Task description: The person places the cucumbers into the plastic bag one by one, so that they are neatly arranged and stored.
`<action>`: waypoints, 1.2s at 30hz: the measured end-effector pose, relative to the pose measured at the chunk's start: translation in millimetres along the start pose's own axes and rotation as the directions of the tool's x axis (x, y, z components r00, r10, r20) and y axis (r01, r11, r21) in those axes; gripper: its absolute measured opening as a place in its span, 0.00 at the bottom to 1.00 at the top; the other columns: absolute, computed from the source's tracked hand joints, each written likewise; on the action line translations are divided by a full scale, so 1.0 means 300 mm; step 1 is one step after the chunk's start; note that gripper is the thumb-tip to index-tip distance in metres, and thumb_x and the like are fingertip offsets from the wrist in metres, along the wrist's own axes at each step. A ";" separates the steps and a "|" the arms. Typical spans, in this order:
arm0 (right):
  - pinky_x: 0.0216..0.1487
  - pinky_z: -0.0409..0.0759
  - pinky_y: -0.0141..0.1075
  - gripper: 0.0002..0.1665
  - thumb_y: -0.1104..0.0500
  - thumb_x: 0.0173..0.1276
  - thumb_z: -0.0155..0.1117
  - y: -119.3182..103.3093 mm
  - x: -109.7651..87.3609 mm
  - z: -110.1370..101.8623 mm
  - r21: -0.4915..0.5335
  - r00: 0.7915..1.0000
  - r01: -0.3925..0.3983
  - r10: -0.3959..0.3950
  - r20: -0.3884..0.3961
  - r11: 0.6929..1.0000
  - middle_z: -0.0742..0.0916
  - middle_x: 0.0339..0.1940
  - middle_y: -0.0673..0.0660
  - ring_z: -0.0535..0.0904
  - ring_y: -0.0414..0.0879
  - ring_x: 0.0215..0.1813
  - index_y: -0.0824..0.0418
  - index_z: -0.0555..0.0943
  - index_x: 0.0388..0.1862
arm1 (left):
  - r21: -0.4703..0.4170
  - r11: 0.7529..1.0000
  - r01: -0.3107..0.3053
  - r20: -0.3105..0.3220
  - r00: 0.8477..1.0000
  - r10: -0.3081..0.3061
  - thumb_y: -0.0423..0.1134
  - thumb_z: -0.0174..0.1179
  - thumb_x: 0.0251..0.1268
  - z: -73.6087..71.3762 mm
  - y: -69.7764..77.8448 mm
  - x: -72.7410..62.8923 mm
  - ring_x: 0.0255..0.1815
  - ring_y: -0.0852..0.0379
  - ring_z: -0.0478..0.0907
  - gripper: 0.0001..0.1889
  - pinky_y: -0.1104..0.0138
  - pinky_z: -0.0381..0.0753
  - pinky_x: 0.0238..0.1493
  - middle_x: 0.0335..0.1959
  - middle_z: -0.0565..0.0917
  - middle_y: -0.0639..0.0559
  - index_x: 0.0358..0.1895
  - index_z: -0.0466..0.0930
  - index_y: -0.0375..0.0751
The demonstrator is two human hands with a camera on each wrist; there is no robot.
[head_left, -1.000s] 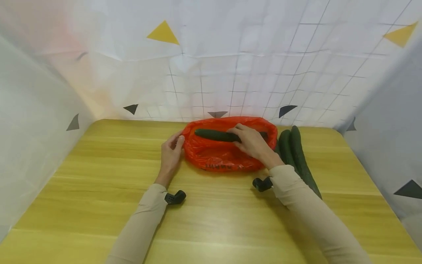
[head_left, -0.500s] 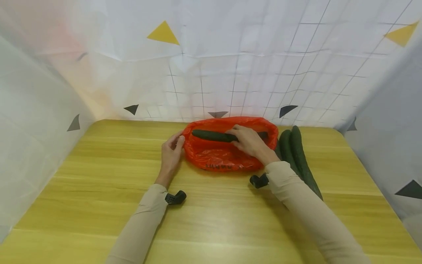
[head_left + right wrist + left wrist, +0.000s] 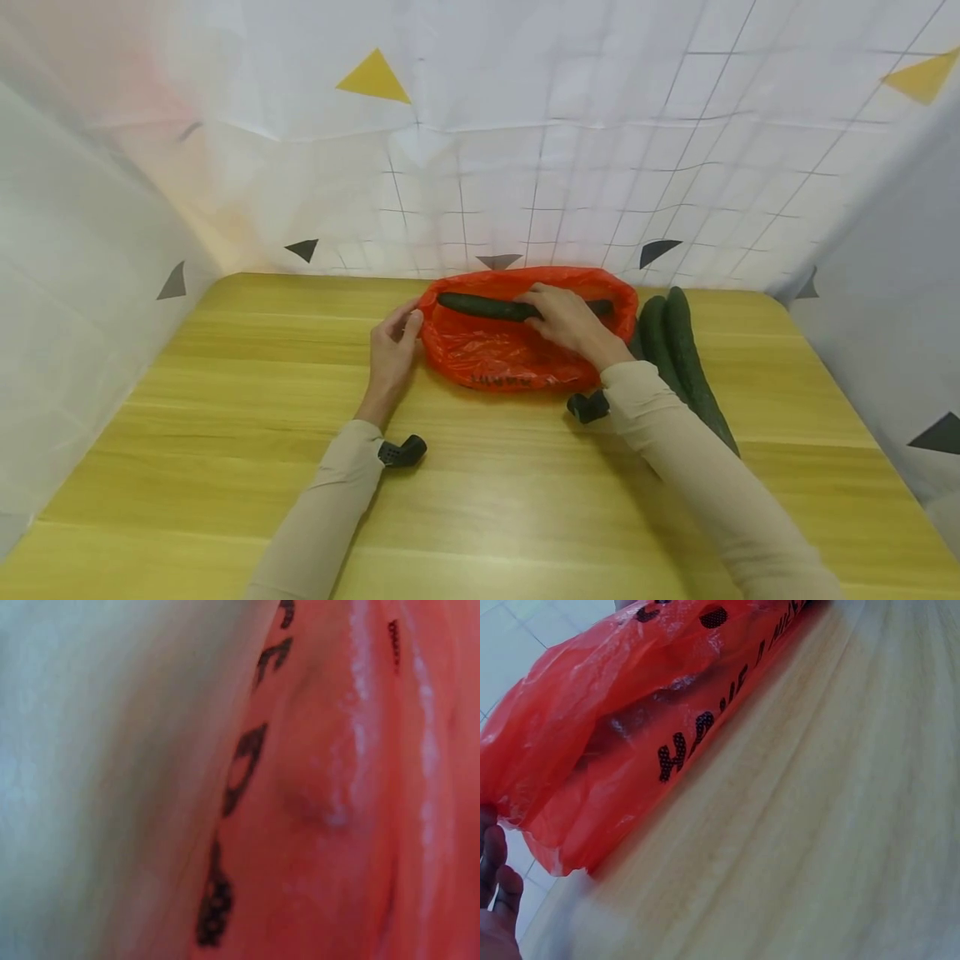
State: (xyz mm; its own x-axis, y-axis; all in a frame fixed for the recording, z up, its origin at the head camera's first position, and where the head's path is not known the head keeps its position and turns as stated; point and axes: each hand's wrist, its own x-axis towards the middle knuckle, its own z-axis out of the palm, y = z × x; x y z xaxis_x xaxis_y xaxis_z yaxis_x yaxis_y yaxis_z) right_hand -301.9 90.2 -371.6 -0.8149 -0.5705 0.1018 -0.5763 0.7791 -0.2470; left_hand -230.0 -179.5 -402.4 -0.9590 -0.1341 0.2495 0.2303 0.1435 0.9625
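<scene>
A red plastic bag (image 3: 491, 354) with black lettering lies on the table, its wide mouth facing up. At its left end, my left hand (image 3: 392, 346) holds the rim; the left wrist view shows only a few curled fingers (image 3: 496, 862) at the bag's edge. My right hand (image 3: 566, 321) reaches into the mouth and grips a dark green cucumber (image 3: 480, 306) from above, around its middle. The cucumber lies lengthwise along the back of the opening, its left tip near the bag's left wall. In the right wrist view only the bag's printed side (image 3: 315, 795) shows close up.
More cucumbers (image 3: 690, 358) lie side by side to the right of the bag, partly behind the right forearm. The wooden table (image 3: 262, 375) ends at a white sheet wall (image 3: 480, 167) just behind the bag, with more sheeting at both sides.
The cucumber in my right hand has moved slightly left and lower into the bag, and the right forearm has followed. My left hand stays at the rim.
</scene>
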 end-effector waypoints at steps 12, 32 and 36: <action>0.57 0.75 0.48 0.23 0.61 0.66 0.62 0.007 0.012 0.008 0.008 1.000 0.002 -0.002 0.022 1.000 0.81 0.50 0.57 0.77 0.52 0.50 0.59 0.76 0.60 | 0.011 1.000 0.000 -0.007 1.000 0.001 0.40 0.54 0.69 0.002 0.001 0.001 0.39 0.64 0.76 0.19 0.53 0.78 0.48 0.52 0.81 0.38 0.59 0.76 0.36; 0.58 0.75 0.48 0.20 0.61 0.67 0.60 0.021 0.023 0.036 -0.008 1.000 0.003 -0.003 0.030 1.000 0.82 0.49 0.58 0.78 0.53 0.51 0.60 0.77 0.58 | 0.004 1.000 -0.001 0.009 1.000 0.001 0.40 0.53 0.70 0.003 -0.002 0.000 0.43 0.65 0.77 0.18 0.68 0.79 0.48 0.53 0.81 0.38 0.59 0.76 0.35; 0.59 0.74 0.48 0.20 0.61 0.67 0.60 0.017 0.021 0.033 -0.007 1.000 -0.002 0.003 0.031 1.000 0.82 0.50 0.58 0.78 0.53 0.51 0.60 0.77 0.58 | 0.020 1.000 -0.006 0.011 1.000 0.006 0.40 0.53 0.70 0.002 0.000 -0.001 0.44 0.64 0.77 0.19 0.70 0.78 0.48 0.53 0.81 0.37 0.59 0.75 0.34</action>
State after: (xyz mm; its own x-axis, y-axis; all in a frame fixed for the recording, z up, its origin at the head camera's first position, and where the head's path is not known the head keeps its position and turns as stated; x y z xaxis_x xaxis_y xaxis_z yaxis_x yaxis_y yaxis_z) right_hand -309.2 87.9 -381.9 -0.8141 -0.5763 0.0716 -0.5748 0.7822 -0.2402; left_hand -229.9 -178.8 -402.6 -0.9594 -0.1230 0.2538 0.2326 0.1638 0.9587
